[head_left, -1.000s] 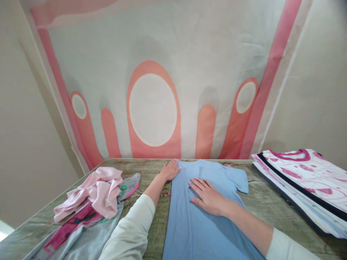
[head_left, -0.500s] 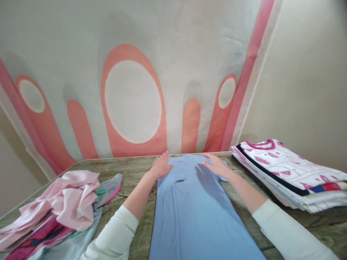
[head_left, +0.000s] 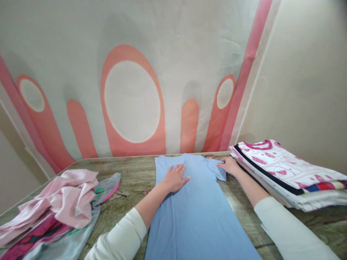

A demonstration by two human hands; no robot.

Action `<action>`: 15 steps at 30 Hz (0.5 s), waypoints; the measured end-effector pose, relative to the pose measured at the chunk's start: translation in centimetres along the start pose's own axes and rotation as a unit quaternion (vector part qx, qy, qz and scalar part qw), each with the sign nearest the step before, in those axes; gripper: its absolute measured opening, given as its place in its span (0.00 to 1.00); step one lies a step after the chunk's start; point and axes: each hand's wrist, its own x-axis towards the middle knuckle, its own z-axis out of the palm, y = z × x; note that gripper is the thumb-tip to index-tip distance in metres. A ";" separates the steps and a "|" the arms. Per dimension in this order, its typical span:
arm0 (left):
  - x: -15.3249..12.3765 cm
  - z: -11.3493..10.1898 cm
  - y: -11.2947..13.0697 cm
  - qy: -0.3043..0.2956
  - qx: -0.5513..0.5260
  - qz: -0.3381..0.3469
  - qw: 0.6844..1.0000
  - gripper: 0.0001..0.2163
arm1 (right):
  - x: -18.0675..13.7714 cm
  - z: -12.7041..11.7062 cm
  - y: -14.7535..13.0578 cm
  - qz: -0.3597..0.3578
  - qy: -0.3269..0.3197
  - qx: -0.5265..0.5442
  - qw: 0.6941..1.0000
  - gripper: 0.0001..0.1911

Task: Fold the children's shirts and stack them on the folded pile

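A light blue short-sleeved shirt (head_left: 200, 213) lies lengthwise on the wooden table, its neck end near the far edge. Its left side is folded inward along a straight line, while the right sleeve sticks out sideways. My left hand (head_left: 175, 178) rests flat on the upper part of the cloth, fingers spread. At the outer end of the right sleeve, my right hand (head_left: 229, 166) has its thumb and fingers closed on the fabric. The underside of the pinch is hidden.
Left of the shirt is a loose heap of clothes with a pink garment (head_left: 73, 196) on top and a grey one (head_left: 108, 184) beneath. A folded clothes stack (head_left: 282, 169) stands at the right. The patterned wall (head_left: 173, 54) rises behind the wood-grain table (head_left: 130, 171).
My left hand has moved from the shirt's upper left edge inward onto its chest. My right hand has shifted outward to the right sleeve, which now lies spread out.
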 end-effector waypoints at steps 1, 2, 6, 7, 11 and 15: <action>0.0 0.0 0.0 0.001 0.001 -0.001 1.000 0.31 | 0.0 0.0 0.0 0.002 -0.004 0.010 1.000 0.12; 0.0 0.0 0.0 0.002 0.001 -0.002 1.000 0.31 | 0.0 -0.1 -0.1 0.003 -0.006 0.021 1.000 0.11; 0.0 -0.2 -0.1 0.002 -0.021 -0.005 1.000 0.30 | -0.2 -0.4 -1.0 0.011 -0.002 0.078 0.997 0.09; 0.0 -0.2 -0.2 0.004 -0.037 -0.006 0.999 0.29 | -0.3 -0.5 -1.4 0.011 -0.004 0.099 0.995 0.09; 0.6 -0.2 -0.9 0.049 -0.181 0.000 0.982 0.27 | -1.0 -1.6 -4.4 0.008 -0.042 0.199 0.979 0.12; 1.4 -0.6 -1.5 0.134 -0.427 -0.031 0.894 0.23 | -1.1 -2.8 -9.4 0.075 -0.169 0.493 0.850 0.10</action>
